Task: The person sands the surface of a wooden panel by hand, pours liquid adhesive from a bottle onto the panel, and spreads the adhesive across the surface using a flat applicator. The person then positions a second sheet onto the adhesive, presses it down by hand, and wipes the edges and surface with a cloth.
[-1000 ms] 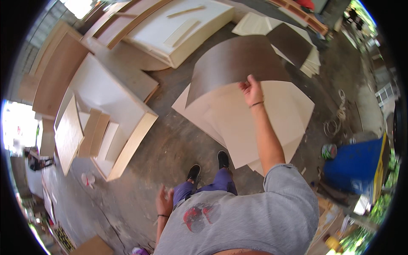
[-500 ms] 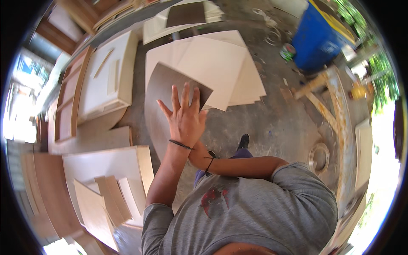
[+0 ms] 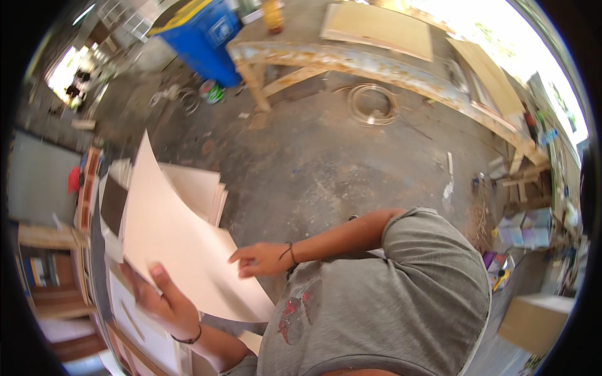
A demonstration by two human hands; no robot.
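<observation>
A large, thin, cream-faced flexible sheet (image 3: pixel 175 232) is held in front of the person's left side, above the concrete floor (image 3: pixel 301 156). Its cream face is turned up toward the head and shows plain, bare of any print. The long axis slants from a pointed corner at upper left down to the lower right, near the person's waist, and the sheet bows along its right edge.

The left hand (image 3: pixel 164 304) pinches the sheet's near edge, thumb laid on the cream face and the blurred fingers at the rim. The right hand (image 3: pixel 256 259) is at the right edge, index finger reaching out and the others half curled; whether it grips the edge or merely rests there I cannot tell.

Beyond the sheet lies a stack of pale rectangular sheets (image 3: pixel 197 185), with a dark brown panel (image 3: pixel 113 203) to its left. A blue plastic bin with a yellow rim (image 3: pixel 204 44) bears a white printed mark, and a small green-and-white can (image 3: pixel 212 92) with a coloured label stands beside it. The grey T-shirt (image 3: pixel 389 294) has a red-and-dark patch. Pale flat boards (image 3: pixel 382 30) lie on a weathered wooden desk (image 3: pixel 351 61).
</observation>
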